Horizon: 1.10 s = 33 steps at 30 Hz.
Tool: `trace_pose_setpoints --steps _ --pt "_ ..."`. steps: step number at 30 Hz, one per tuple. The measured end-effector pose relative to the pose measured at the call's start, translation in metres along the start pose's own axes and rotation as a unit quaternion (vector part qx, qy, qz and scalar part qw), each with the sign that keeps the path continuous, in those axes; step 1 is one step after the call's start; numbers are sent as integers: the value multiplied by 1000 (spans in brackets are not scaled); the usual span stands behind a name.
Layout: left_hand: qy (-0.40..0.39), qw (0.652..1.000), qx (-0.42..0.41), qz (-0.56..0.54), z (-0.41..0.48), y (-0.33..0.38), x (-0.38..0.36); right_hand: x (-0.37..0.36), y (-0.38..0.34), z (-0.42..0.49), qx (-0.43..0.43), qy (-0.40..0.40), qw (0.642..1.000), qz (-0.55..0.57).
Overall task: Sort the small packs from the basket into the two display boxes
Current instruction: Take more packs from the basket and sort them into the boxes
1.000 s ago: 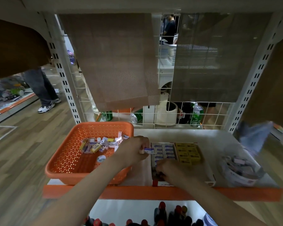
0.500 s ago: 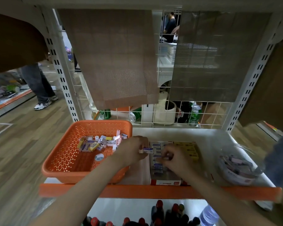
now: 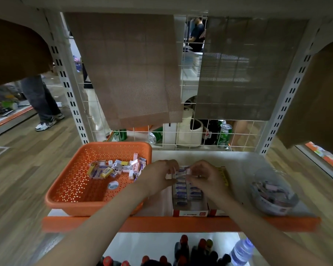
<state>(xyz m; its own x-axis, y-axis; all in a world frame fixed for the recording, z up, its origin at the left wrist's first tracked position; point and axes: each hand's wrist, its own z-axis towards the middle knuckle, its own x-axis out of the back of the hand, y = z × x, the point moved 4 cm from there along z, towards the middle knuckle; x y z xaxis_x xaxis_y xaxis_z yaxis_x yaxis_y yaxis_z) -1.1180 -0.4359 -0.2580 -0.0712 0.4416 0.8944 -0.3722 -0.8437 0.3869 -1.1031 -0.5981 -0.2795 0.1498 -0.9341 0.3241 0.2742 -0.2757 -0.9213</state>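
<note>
Since a second ago I see my right hand (image 3: 208,176) has lifted off the front of the rows and come up to meet my left hand (image 3: 158,178), which held the small pack (image 3: 181,172) the whole time. Now both hands pinch that white-and-purple pack between fingertips and thumbs, one hand at each end, just above the far end of the near display box (image 3: 189,213). That box sits on the shelf (image 3: 238,166) and already has rows of purple-labelled packs. The second display box (image 3: 225,174), with yellow packs, lies just to its right, mostly hidden behind my right wrist. The orange basket (image 3: 65,205) stands at the left of the shelf, beside the boxes, with a heap of loose packs (image 3: 112,168) toward its far side. A clear tub (image 3: 273,196) sits at the right end of the shelf, blurred.
</note>
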Motion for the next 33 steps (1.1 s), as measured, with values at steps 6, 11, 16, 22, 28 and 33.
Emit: trace_pose_setpoints --steps 6,11,16,22,28,33 --pt "-16 999 0 43 0 -2 -1 12 -15 -4 35 -18 993 -109" --pt "-23 999 -1 47 -1 -2 -2 0 -13 -19 28 -166 926 -338" --pt "-19 999 1 41 -1 -4 -2 -22 -4 -24 40 -214 889 -403" --pt "-15 999 -6 44 -1 -5 1 -37 6 -21 82 -195 853 -477" --pt "-15 999 -9 41 -2 -7 2 -46 17 -16 68 -209 851 -477" --pt "-11 999 -12 34 -3 -8 2 -42 21 -18 48 -160 872 -459"
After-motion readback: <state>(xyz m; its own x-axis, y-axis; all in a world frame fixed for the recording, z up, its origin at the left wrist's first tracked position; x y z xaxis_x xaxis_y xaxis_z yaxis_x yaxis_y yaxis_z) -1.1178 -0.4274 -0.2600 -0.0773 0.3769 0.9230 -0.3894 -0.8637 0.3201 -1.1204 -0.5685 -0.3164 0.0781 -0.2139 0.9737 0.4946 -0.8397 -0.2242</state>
